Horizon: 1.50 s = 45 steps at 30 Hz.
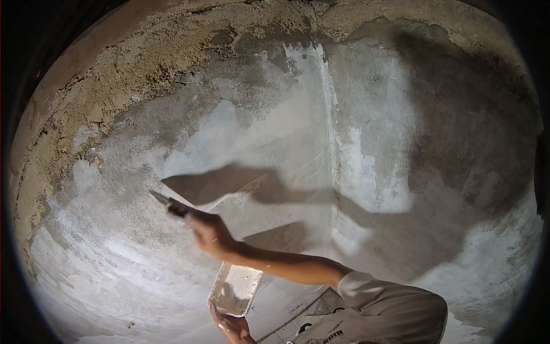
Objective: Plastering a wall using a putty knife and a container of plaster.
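Observation:
My right hand (209, 234) reaches across to the left and grips a putty knife (176, 207) by its dark handle. Its narrow blade points up and left, at or close to the plastered wall (114, 189); whether it touches cannot be told. Below my right forearm, my left hand (232, 328) holds a white rectangular tray (216, 285) from beneath its lower end. Whitish paste coats the inside of the tray. Pale smears mark the fingers of my left hand.
Patchy grey and white coating covers the walls, which meet at a corner line (329, 109). Rough tan plaster (134, 66) borders the coated area above and to the left. Dark shadows of my arm and body fall across the wall. Tiled floor (286, 331) shows at the bottom.

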### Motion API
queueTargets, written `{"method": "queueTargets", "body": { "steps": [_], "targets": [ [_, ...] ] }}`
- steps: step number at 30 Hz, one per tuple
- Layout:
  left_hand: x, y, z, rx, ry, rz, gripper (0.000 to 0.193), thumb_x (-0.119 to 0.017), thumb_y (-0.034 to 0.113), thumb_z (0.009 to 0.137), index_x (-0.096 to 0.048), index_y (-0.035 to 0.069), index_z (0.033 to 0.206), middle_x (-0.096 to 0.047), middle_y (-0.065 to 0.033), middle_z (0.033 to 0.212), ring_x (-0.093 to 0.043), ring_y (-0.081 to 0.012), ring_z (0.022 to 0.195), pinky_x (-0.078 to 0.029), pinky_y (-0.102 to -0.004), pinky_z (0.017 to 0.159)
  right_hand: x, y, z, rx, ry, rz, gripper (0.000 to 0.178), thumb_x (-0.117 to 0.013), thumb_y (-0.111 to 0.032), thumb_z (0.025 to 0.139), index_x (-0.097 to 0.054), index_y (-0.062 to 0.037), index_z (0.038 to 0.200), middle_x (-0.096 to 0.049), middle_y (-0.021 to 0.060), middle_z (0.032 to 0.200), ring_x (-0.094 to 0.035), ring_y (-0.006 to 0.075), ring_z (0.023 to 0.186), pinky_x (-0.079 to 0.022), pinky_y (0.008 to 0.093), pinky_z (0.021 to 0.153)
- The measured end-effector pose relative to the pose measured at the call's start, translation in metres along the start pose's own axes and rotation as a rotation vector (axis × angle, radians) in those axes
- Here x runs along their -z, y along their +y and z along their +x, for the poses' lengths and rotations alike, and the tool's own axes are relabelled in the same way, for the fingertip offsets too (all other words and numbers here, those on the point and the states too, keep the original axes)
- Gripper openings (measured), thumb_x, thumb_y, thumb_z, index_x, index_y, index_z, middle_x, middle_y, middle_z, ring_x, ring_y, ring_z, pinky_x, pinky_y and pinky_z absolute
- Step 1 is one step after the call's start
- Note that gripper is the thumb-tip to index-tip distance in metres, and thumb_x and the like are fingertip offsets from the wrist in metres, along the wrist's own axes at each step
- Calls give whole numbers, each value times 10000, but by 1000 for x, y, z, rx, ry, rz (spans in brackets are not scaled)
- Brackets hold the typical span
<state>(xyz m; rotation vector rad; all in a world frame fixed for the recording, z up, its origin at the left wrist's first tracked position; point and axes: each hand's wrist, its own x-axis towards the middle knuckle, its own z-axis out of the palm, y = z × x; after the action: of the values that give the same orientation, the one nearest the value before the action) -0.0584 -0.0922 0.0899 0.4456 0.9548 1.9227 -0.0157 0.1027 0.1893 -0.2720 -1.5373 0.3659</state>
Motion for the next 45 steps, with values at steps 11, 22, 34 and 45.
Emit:
{"method": "queueTargets", "body": {
  "steps": [11, 22, 34, 45],
  "targets": [
    [17, -12, 7, -9, -111, -23, 501, -461, 404, 956, -445, 32, 1291, -501, -144, 1272, -514, -290, 1150, -456, -452, 929, 223, 98, 82, -72, 615, -581, 562, -489, 113, 788, -442, 13, 1338, -541, 243, 1268, -561, 368, 1133, -462, 383, 925],
    [25, -12, 24, 64, -55, -84, 547, -463, 430, 940, -434, 30, 1311, -485, -163, 1302, -489, -303, 1192, -429, -483, 964, 33, 25, -20, 52, 45, -270, 518, -516, 145, 719, -529, 22, 1222, -522, 248, 1282, -561, 375, 1132, -489, 400, 931],
    [58, 2, 17, -130, -247, 81, 592, -466, 466, 940, -421, 13, 1317, -479, -176, 1309, -471, -300, 1215, -394, -474, 1019, 186, 51, 127, 100, 691, -565, 377, -491, 66, 824, -537, 63, 1198, -601, 279, 1095, -599, 350, 1049, -452, 411, 876],
    [58, -1, 37, 48, -68, -57, 539, -483, 428, 932, -455, 23, 1286, -488, -160, 1286, -476, -305, 1203, -426, -498, 972, 64, 50, 108, 172, 439, -771, 710, -525, 113, 759, -395, -107, 1421, -563, 227, 1257, -662, 312, 882, -526, 345, 722]
  ]
}}
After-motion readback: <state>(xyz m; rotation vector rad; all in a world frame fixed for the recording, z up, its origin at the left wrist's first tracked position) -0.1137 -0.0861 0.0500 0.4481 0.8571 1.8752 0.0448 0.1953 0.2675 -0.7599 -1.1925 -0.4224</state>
